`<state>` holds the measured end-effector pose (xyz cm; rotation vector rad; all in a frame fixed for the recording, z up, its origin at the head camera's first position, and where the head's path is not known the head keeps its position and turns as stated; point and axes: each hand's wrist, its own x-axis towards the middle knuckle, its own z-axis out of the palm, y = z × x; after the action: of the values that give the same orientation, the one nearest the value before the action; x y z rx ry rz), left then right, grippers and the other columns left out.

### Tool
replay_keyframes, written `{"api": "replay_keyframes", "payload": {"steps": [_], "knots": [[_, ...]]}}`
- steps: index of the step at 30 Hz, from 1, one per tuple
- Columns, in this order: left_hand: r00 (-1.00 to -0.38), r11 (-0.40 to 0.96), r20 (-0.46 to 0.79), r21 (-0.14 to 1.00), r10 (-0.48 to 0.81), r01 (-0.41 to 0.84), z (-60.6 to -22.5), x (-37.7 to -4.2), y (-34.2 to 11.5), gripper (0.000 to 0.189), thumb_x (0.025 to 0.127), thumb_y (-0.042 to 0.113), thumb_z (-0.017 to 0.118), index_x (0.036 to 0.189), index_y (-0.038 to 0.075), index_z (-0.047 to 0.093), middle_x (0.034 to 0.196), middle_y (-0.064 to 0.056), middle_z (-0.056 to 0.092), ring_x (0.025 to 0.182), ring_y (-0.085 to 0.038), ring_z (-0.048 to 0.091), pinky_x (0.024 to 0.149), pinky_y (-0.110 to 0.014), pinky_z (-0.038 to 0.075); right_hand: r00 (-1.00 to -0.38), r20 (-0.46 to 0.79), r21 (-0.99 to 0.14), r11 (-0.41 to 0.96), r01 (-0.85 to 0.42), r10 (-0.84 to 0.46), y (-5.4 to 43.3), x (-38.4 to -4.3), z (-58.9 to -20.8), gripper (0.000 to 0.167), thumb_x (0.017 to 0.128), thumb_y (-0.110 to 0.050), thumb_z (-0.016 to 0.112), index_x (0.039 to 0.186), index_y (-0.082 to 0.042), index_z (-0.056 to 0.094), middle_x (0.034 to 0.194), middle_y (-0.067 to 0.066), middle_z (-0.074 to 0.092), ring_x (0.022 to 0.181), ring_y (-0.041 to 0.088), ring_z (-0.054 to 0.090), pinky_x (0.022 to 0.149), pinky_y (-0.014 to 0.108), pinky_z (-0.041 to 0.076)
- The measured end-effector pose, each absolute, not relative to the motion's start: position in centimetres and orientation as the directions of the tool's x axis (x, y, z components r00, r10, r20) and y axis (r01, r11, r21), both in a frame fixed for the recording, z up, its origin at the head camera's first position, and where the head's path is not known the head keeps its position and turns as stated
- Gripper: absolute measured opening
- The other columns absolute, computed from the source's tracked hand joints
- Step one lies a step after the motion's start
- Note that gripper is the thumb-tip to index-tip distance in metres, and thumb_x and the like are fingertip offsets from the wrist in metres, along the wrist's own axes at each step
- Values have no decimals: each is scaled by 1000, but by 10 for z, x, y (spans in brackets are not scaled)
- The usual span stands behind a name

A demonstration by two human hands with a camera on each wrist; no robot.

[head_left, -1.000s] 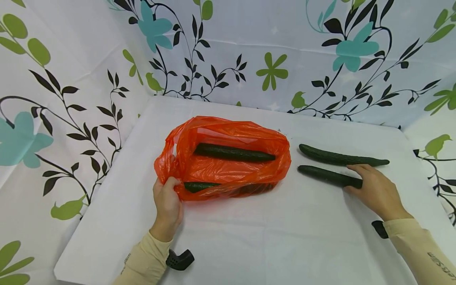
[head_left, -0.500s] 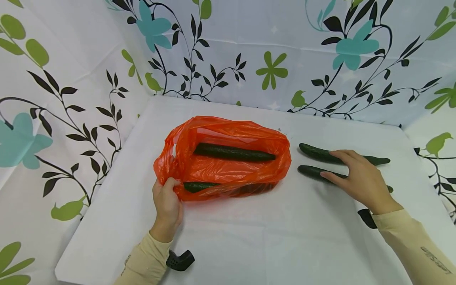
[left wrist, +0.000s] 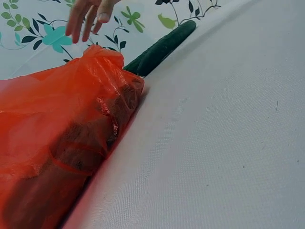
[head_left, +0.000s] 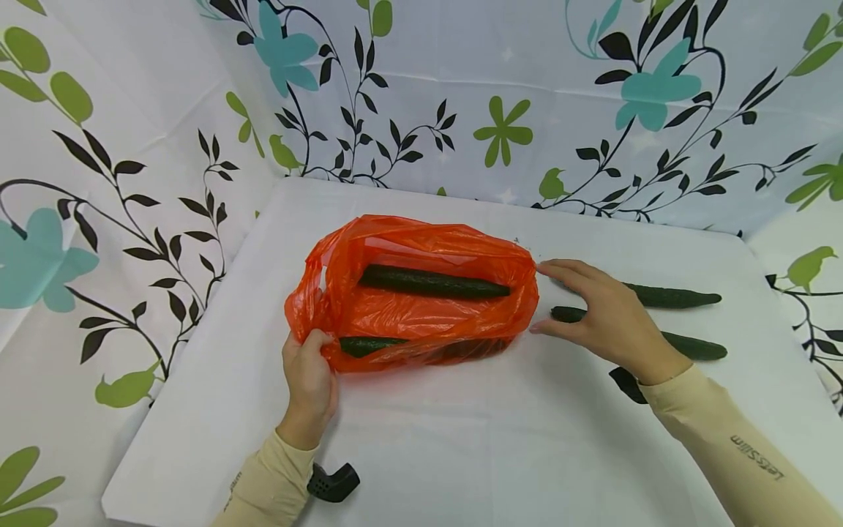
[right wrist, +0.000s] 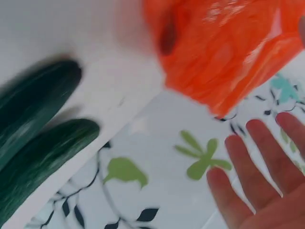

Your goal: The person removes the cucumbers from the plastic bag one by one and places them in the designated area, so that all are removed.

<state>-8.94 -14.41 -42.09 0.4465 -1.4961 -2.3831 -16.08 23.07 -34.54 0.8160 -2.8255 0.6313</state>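
Observation:
An orange-red plastic bag (head_left: 402,320) lies on the table with its mouth facing up. Inside it are two cucumbers: one (head_left: 435,282) toward the back, another (head_left: 372,345) along the front, partly covered by the film. My left hand (head_left: 309,384) grips the bag's near left edge. With fingers spread, my right hand (head_left: 609,315) hovers over the left ends of two more cucumbers, its fingertips right at the bag's right end. The farther cucumber (head_left: 678,297) and the nearer cucumber (head_left: 698,347) lie side by side, partly hidden by that hand. The right wrist view shows its fingers (right wrist: 259,167) straight.
The white-covered table (head_left: 494,454) has its back edge against a patterned curtain (head_left: 421,88) with leaves and flowers. Black camera mounts hang below both wrists, the left mount (head_left: 334,482) being close over the table.
My right hand has let go of the nearer right-hand cucumber and moved left over the pair to the bag's right end. The left hand and bag have stayed put.

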Motion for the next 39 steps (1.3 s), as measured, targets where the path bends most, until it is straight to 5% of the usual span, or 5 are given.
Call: {"api": "replay_keyframes", "payload": {"steps": [12, 18, 22, 29, 39], "knots": [[-912, -412, -114, 909, -394, 64, -421, -90, -145, 49, 92, -3, 36, 140, 2, 39, 140, -8, 43, 128, -24, 42, 113, -37, 36, -733, 152, -675, 472, -567, -663, 166, -168, -332, 83, 77, -47, 85, 149, -23, 52, 147, -8, 52, 137, 17, 44, 109, 52, 39], [-912, -403, -126, 914, -391, 47, -421, -90, -145, 47, 93, -2, 36, 139, 2, 39, 138, -9, 44, 127, -25, 42, 111, -36, 38, -644, 210, -910, 95, -404, -736, 136, -177, -335, 79, 81, -13, 85, 151, -17, 49, 146, 3, 55, 134, 22, 51, 110, 43, 41], [-910, -403, -133, 914, -393, 40, -420, -90, -145, 49, 93, -2, 37, 141, 2, 38, 140, -8, 43, 129, -24, 42, 111, -34, 38, -616, 223, -959, -59, -276, -756, 121, -181, -339, 76, 85, -17, 82, 152, -7, 46, 146, 9, 54, 135, 29, 51, 110, 47, 40], [-909, -408, -126, 912, -398, 52, -422, -91, -146, 54, 92, -3, 36, 145, 3, 38, 146, -5, 43, 132, -24, 41, 111, -33, 38, -635, 138, -988, -57, -146, -760, 106, -194, -348, 76, 90, -23, 78, 154, -5, 41, 149, 10, 51, 137, 28, 48, 112, 48, 37], [-915, -407, -113, 911, -387, 60, -424, -92, -146, 58, 91, -4, 35, 148, 4, 36, 148, -3, 42, 134, -23, 40, 112, -33, 37, -718, -20, -977, 165, -133, -695, 101, -216, -374, 70, 88, -22, 79, 151, -12, 48, 150, 4, 51, 139, 25, 45, 114, 49, 34]]}}
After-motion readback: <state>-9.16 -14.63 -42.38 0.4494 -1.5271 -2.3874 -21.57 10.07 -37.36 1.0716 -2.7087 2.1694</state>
